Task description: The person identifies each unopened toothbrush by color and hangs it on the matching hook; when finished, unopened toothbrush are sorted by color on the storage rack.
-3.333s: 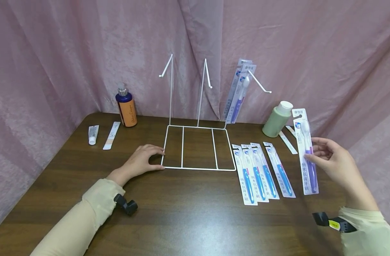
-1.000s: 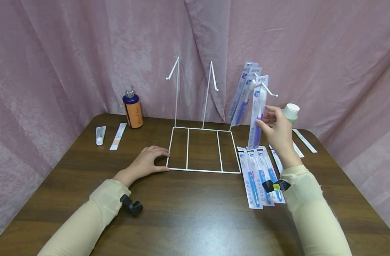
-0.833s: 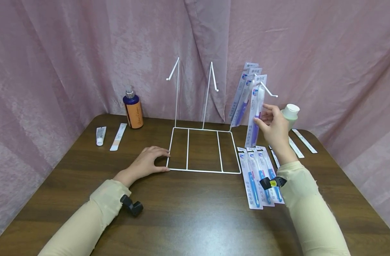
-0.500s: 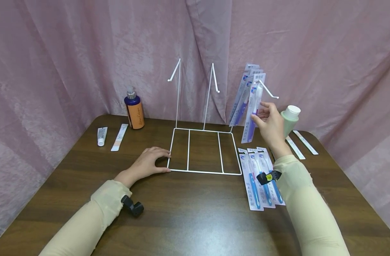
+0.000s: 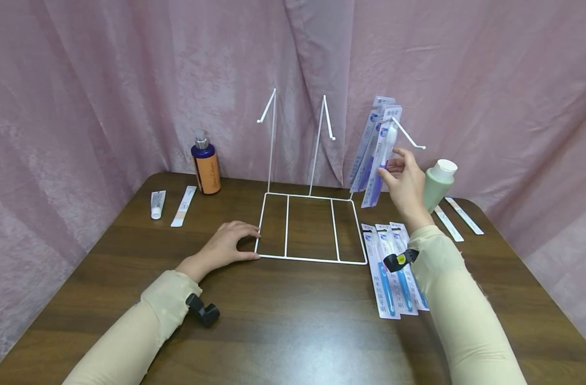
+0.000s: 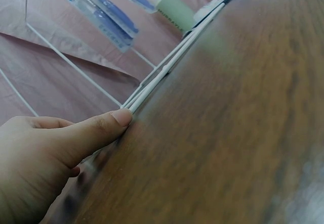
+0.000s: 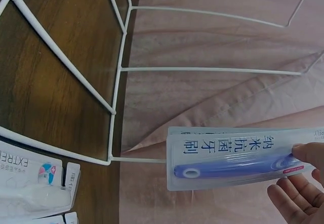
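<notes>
In the head view, my right hand pinches a packaged purple toothbrush by its side, thumb in front. The package's top is on the right hook of a white wire rack. Close behind it hang other toothbrush packages, overlapped by the held one. The right wrist view shows the purple handle through clear plastic, tilted with its lower end toward the rack. My left hand rests at the rack's front left corner, thumb touching the wire and fingertips along the left bar.
Several packaged blue toothbrushes lie right of the rack, partly under my right forearm. Behind that arm stand a green bottle and narrow white sachets. An orange-labelled bottle, a small tube and another sachet are at left.
My right hand has brought the purple toothbrush package from the table's right side onto the right hook and slid it back toward the packages hanging there. My left hand has stayed at the rack's corner.
</notes>
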The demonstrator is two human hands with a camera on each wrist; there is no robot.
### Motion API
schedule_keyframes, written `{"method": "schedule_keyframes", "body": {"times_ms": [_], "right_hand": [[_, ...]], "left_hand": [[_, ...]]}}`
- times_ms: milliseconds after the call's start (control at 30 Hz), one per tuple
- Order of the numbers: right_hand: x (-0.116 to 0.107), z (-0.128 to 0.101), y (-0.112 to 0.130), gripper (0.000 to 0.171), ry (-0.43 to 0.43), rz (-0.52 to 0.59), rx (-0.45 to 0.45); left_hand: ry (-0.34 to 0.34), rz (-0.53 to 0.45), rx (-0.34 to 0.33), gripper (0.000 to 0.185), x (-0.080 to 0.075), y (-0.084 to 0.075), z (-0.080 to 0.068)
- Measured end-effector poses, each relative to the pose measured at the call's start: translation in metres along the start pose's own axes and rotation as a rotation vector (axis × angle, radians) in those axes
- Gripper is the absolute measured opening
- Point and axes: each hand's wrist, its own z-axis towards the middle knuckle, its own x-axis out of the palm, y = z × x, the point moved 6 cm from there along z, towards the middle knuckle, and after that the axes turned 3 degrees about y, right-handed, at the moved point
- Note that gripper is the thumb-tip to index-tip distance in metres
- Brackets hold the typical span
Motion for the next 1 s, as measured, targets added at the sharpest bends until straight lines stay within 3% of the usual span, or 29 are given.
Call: {"method": "schedule_keyframes", "body": {"times_ms": [333,633,1000], "right_hand": [[-0.002,0.006,0.003,0.054,0.068,-0.046,0.018],[-0.014,0.004,0.009,0.055,0.128,0.011,-0.017],[-0.044,-0.008,0.017,0.058,0.237,-0.181,-0.049]], "left_hand": [[0.010,0.002,-0.006,0.049,0.000,0.001,0.002],[0.008,0.005,-0.008,0.050,0.001,0.002,0.001],[0.022,0.003,-0.020,0.050,0.000,0.001,0.001]]}}
